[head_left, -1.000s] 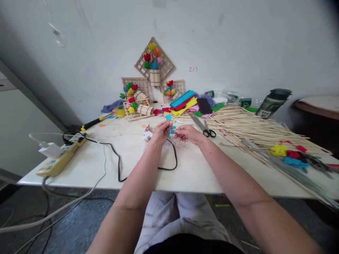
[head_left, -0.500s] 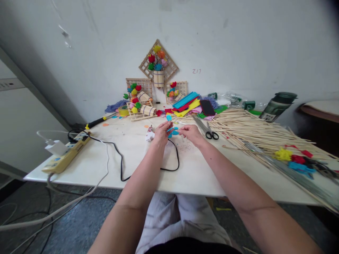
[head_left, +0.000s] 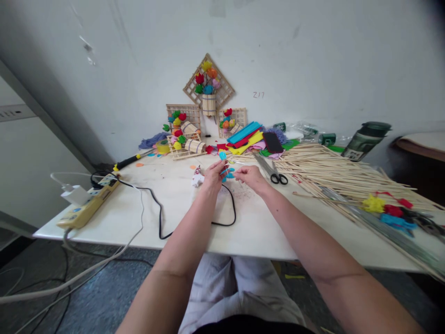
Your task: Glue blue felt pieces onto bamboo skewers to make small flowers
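Both my hands meet over the middle of the white table [head_left: 146, 218]. My left hand [head_left: 212, 175] pinches a thin stick that carries a small blue felt piece [head_left: 222, 156] at its top. My right hand [head_left: 249, 176] is closed in a pinch right beside it, on something too small to make out. More blue felt bits [head_left: 228, 174] lie on the table between the two hands. A black cable [head_left: 229, 208] loops just below my wrists.
Black scissors [head_left: 274, 175] lie right of my hands beside a large heap of bamboo sticks [head_left: 333, 174]. Stacked felt sheets [head_left: 245, 137] and lattice flower crafts [head_left: 207, 88] stand at the back. A power strip [head_left: 86, 204] sits at left; a dark bottle [head_left: 365, 139] lies far right.
My hands have stayed together at the same spot, fingers shifting slightly on the stick. The view has drifted a little, so everything sits slightly lower and to the right.
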Tool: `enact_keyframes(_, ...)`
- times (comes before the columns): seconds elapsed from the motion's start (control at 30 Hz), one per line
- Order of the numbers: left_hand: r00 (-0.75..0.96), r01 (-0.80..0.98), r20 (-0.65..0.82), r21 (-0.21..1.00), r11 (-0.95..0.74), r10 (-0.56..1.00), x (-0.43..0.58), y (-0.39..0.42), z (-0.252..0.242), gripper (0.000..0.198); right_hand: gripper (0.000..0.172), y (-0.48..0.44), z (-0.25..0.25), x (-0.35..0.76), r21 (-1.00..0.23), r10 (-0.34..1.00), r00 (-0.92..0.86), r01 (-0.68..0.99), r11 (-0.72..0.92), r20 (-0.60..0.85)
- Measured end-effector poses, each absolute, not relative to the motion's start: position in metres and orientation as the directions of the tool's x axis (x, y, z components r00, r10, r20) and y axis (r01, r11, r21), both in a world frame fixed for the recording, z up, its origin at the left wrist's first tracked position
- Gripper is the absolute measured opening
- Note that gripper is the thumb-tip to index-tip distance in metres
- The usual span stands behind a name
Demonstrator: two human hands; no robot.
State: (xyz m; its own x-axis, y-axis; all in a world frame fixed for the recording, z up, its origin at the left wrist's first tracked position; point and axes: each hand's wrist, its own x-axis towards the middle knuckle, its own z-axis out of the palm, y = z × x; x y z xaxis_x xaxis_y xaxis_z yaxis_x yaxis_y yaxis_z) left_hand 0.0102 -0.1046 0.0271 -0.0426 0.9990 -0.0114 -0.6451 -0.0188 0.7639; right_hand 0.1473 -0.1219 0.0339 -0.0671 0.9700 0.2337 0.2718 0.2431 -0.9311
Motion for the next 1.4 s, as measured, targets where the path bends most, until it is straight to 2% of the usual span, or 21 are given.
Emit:
enact_keyframes(0.23,-0.046,-0.677,0.007,0.735,-0.036,0.999,0.010,-0.102,0.025,0.010,0.012,-0.126,0.037,0.145,-0.937,0.974,-0.077,0.263,0.228,0.215)
enact_keyframes(0.7,-0.084,-0.680,0.012,0.730,-0.066,0.996,0.014,-0.098,0.018,0.014,0.008,-0.122,0.027,0.139,-0.948,0.975,-0.092,0.231,0.220,0.204)
enact_keyframes(0.97,-0.084,-0.711,0.009,0.700,-0.066,0.996,0.015,-0.099,0.020,0.016,0.007,-0.118,0.019,0.136,-0.936,0.976,-0.101,0.280,0.212,0.191)
enact_keyframes(1.4,-0.083,-0.707,0.004,0.704,-0.062,0.997,0.016,-0.102,0.022,0.013,0.010,-0.116,0.012,0.137,-0.859,0.942,-0.125,0.386,0.336,0.312)
